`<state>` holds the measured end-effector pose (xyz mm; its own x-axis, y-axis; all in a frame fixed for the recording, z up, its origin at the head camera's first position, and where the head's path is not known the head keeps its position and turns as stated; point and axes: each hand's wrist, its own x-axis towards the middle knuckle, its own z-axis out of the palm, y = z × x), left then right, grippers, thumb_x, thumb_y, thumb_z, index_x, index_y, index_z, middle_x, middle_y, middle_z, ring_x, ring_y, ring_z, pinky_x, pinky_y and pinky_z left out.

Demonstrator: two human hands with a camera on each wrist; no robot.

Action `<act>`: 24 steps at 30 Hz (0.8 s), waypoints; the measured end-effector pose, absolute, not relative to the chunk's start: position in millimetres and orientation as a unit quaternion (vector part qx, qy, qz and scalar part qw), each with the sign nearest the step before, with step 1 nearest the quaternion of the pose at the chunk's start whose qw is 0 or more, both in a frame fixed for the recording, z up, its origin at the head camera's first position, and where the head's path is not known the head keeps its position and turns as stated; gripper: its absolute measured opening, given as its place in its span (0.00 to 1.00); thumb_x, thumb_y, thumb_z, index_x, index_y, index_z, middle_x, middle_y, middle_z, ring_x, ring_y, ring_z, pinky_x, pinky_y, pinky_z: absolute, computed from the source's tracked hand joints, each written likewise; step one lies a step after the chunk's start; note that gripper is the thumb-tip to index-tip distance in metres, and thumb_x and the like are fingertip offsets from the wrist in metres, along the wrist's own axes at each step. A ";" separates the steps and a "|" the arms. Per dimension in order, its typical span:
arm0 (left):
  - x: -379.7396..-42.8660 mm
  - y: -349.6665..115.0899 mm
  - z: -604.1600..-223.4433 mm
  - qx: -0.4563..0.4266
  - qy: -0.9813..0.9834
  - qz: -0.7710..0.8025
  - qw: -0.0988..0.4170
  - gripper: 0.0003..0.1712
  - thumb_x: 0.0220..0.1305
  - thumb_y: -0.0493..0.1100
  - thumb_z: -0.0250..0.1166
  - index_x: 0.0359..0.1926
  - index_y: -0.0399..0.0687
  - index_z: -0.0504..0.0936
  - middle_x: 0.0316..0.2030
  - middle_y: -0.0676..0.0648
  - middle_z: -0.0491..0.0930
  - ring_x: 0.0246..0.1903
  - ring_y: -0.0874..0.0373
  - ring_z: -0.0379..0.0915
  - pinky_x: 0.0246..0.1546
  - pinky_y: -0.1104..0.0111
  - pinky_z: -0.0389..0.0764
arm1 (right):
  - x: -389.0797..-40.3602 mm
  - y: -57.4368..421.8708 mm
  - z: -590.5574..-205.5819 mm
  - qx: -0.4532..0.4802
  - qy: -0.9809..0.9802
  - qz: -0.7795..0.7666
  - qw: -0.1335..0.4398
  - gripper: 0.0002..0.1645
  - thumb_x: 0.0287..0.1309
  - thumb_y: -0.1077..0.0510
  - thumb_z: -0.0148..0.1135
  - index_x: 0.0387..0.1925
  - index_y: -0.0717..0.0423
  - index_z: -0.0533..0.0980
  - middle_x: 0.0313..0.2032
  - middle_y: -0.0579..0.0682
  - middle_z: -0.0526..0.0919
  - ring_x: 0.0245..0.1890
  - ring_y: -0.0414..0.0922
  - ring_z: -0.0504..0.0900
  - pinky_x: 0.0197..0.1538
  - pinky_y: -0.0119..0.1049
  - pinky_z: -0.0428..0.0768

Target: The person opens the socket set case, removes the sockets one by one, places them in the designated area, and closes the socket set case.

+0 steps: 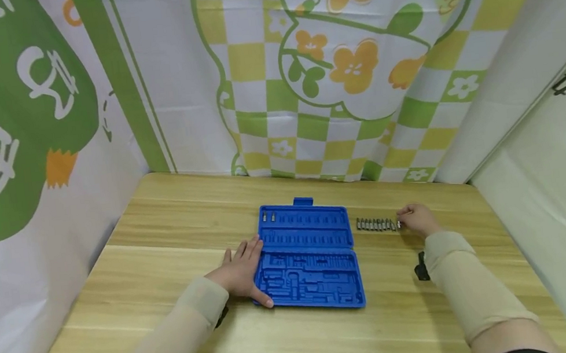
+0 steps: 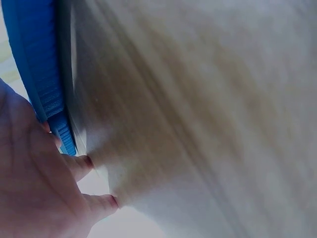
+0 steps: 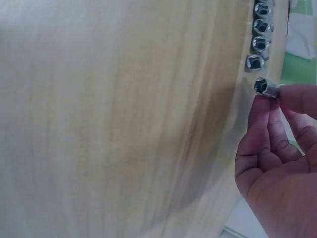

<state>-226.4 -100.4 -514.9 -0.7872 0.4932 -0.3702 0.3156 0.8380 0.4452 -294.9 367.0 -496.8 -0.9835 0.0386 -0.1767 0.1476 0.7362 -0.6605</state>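
An open blue plastic tool case point(image 1: 307, 252) lies flat on the table, its moulded slots facing up. My left hand point(image 1: 238, 272) rests against the case's left edge, fingers spread and thumb at the near left corner; in the left wrist view, the palm point(image 2: 39, 183) is beside the blue rim. Two small metal bit sockets point(image 1: 269, 217) sit in the top left slots. Right of the case, my right hand point(image 1: 419, 219) pinches one bit socket point(image 3: 267, 88) between thumb and fingers, its square hole showing. It is at the right end of a row of bit sockets point(image 1: 374, 224).
The wooden table point(image 1: 203, 209) meets a patterned curtain point(image 1: 301, 110) at the back. White cloth walls stand along the left and right sides. A dark wrist strap piece point(image 1: 421, 267) shows beside the right sleeve.
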 end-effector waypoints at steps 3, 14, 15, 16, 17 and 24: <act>-226.3 -100.8 -515.3 0.218 0.927 0.182 0.243 0.85 0.40 0.70 0.82 0.83 0.39 0.37 0.82 0.41 0.30 0.79 0.38 0.26 0.74 0.37 0.33 | -293.3 367.5 -497.9 0.057 0.932 -0.347 0.089 0.17 0.71 0.64 0.55 0.48 0.80 0.75 0.36 0.63 0.85 0.38 0.55 0.83 0.44 0.43 0.79; -225.2 -101.7 -510.9 0.218 0.927 0.180 0.248 0.85 0.41 0.71 0.81 0.83 0.39 0.36 0.82 0.41 0.29 0.79 0.38 0.25 0.74 0.38 0.32 | -295.6 362.8 -498.7 0.072 0.949 -0.291 0.098 0.17 0.71 0.62 0.55 0.49 0.75 0.77 0.43 0.68 0.83 0.38 0.56 0.79 0.41 0.44 0.77; -225.2 -101.6 -510.8 0.218 0.926 0.180 0.249 0.85 0.41 0.71 0.81 0.83 0.39 0.36 0.82 0.41 0.29 0.79 0.38 0.25 0.74 0.38 0.32 | -295.9 362.4 -498.4 0.075 0.949 -0.291 0.098 0.17 0.71 0.62 0.55 0.50 0.75 0.77 0.43 0.67 0.83 0.38 0.55 0.79 0.41 0.44 0.77; -225.0 -101.5 -510.7 0.218 0.927 0.180 0.248 0.85 0.41 0.71 0.81 0.83 0.39 0.36 0.82 0.41 0.29 0.79 0.38 0.25 0.74 0.38 0.32 | -295.9 362.0 -498.2 0.075 0.949 -0.290 0.098 0.17 0.71 0.62 0.55 0.50 0.75 0.77 0.43 0.68 0.83 0.37 0.55 0.79 0.40 0.44 0.77; -224.7 -101.5 -510.7 0.219 0.927 0.180 0.247 0.85 0.41 0.71 0.82 0.83 0.39 0.36 0.82 0.41 0.29 0.79 0.38 0.26 0.74 0.37 0.32 | -295.6 361.3 -497.5 0.075 0.949 -0.289 0.099 0.17 0.71 0.62 0.55 0.50 0.75 0.77 0.43 0.68 0.83 0.37 0.55 0.79 0.41 0.44 0.77; -224.7 -99.7 -511.3 0.218 0.927 0.179 0.248 0.85 0.42 0.70 0.82 0.83 0.39 0.37 0.82 0.41 0.30 0.79 0.38 0.26 0.74 0.37 0.33 | -290.7 357.7 -493.0 0.078 0.952 -0.278 0.104 0.18 0.72 0.61 0.54 0.51 0.75 0.77 0.49 0.71 0.81 0.44 0.61 0.78 0.48 0.53 0.76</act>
